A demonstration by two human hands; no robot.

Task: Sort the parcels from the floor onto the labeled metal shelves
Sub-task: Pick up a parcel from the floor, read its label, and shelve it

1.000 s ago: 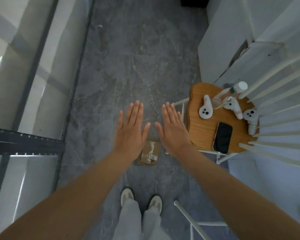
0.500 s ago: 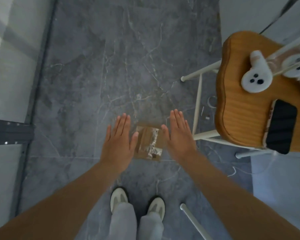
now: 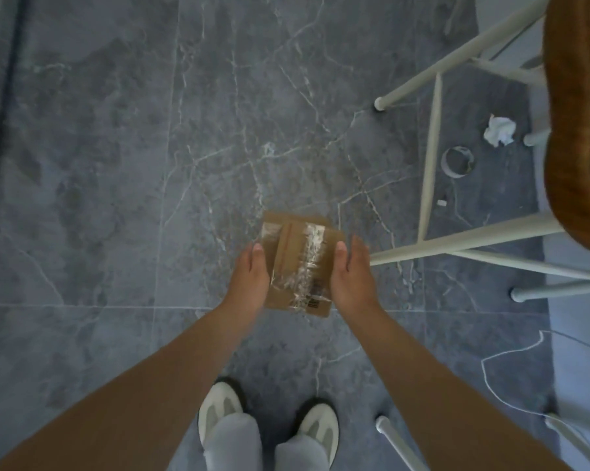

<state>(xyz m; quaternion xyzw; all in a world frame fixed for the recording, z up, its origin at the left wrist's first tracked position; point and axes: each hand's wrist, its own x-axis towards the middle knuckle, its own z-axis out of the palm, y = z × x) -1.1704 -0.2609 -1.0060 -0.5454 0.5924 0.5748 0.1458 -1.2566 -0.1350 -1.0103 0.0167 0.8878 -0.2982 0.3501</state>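
Pickup: left hand [image 3: 249, 280] and right hand [image 3: 353, 277] grip the parcel [image 3: 298, 263], fingers curled round its sides. Next, probably lift it toward its shelf.

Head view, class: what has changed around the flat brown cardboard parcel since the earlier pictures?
The left hand and right hand dropped, closed inward, and now grip the flat brown taped cardboard parcel by its sides. The white-legged wooden chair and white shoes stayed put.
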